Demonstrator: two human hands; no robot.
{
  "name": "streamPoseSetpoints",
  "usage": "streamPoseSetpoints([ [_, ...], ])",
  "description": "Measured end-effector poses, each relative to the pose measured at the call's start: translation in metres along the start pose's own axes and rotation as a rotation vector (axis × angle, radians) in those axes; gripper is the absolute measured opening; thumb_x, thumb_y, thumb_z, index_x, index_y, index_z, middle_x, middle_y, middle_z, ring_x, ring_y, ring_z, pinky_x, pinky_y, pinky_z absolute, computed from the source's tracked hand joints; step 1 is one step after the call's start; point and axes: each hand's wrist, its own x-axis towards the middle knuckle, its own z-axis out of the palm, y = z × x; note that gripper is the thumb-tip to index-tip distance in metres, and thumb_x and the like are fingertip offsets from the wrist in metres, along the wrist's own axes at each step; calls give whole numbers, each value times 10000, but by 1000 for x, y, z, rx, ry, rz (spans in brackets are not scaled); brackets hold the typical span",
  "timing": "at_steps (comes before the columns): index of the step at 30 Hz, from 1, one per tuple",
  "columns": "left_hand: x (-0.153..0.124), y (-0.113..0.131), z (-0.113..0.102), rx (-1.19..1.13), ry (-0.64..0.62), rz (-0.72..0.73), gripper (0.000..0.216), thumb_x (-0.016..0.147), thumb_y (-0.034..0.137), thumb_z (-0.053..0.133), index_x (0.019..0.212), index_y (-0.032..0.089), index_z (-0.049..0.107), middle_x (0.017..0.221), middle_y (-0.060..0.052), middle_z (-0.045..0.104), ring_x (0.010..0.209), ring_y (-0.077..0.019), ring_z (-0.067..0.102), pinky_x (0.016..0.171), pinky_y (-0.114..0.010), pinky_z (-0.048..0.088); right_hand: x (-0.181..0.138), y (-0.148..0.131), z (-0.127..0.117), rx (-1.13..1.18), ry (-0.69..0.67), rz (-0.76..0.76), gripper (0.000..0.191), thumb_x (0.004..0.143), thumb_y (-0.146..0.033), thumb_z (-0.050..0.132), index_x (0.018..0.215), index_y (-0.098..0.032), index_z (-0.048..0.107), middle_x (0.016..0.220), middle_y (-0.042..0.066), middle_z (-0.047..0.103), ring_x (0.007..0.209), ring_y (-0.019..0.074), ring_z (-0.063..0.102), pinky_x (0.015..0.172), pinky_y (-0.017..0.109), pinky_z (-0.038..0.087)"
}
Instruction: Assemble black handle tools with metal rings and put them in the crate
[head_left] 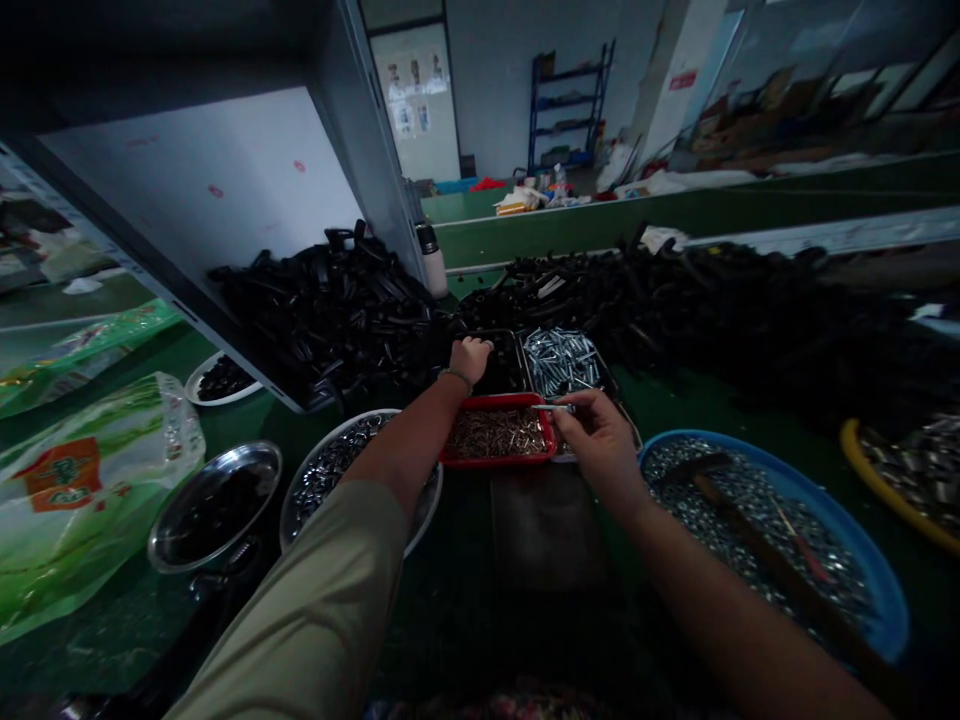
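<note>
My left hand [471, 361] reaches across to the black tray [523, 362] of dark parts at the back. Its fingers curl downward, and their tips are hidden, so what they hold, if anything, does not show. My right hand [600, 440] pinches a silver bolt [551, 407] between thumb and fingers, held level above the right end of a red tray [495, 461]. That tray holds small copper-coloured pins [495, 432]. Just behind my right hand, a tray of long silver bolts [562, 360] stands beside the black one.
A blue basin [896, 610] of small metal parts, with a hammer [750, 530] across it, sits right. Left are a metal bowl [274, 470] and a basin of shiny parts [431, 505]. Black parts [330, 310] heap behind, near a bottle [432, 262]. A dark plate [547, 530] lies in front.
</note>
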Motion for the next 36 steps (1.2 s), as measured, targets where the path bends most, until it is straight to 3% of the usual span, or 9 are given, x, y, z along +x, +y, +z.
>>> streamPoseSetpoints([
  [7,-64,28,3,-290,36,55,253,903,202,477,1078,150,651,986,-55,712,901,-156,656,858,-274,496,-23,7,-4,-110,54,-127,111,829,-294,606,913,-222,590,778,3,619,680,153,585,621,283,482],
  [11,-89,32,4,-314,54,8,261,885,137,467,1069,131,652,1071,-88,694,1003,-180,632,926,-292,472,-13,32,4,-26,39,-17,154,791,-322,613,888,-210,568,731,-2,622,629,160,590,591,297,492],
  [16,-63,32,-4,-253,-17,-13,236,867,120,513,1052,156,656,1093,-77,679,1057,-189,605,967,-302,437,-14,48,-10,172,221,116,221,739,-364,658,852,-214,540,704,-14,631,567,147,579,540,282,494],
  [19,-39,39,-2,-195,-121,-36,178,868,197,582,1029,160,648,1074,-71,666,1026,-197,612,931,-350,470,-27,39,-22,174,204,101,233,748,-378,677,868,-217,557,702,-16,636,585,149,590,542,274,496],
  [24,-20,53,12,-184,-245,-82,304,904,345,563,1141,156,581,1153,-87,600,991,-198,607,846,-412,527,-44,24,-36,103,194,98,224,777,-381,673,892,-215,578,750,12,662,604,159,604,571,294,513],
  [28,-28,51,7,-284,-185,-110,201,880,191,573,1072,166,629,1130,-86,637,1074,-207,582,965,-409,462,-45,20,-36,32,181,41,202,790,-372,660,891,-214,586,731,12,650,605,164,601,576,297,510],
  [33,-76,66,-17,-529,-86,-110,301,868,105,495,1134,150,629,1150,-80,666,1090,-178,598,966,-301,458,-47,18,-23,-207,101,-139,130,840,-318,611,924,-219,614,750,7,642,683,166,613,628,285,506],
  [35,-117,80,-22,-788,-127,-131,255,875,194,522,1090,152,654,1068,-70,697,969,-164,648,881,-287,504,-52,18,-17,-285,52,-244,116,853,-279,596,950,-220,620,839,20,669,764,172,632,696,292,514],
  [36,-140,87,-23,-1055,-154,-170,244,863,242,558,1061,148,667,1035,-74,705,925,-163,658,858,-290,513,-55,18,-14,-311,25,-287,113,855,-262,590,956,-220,620,864,23,676,782,173,638,715,292,515],
])
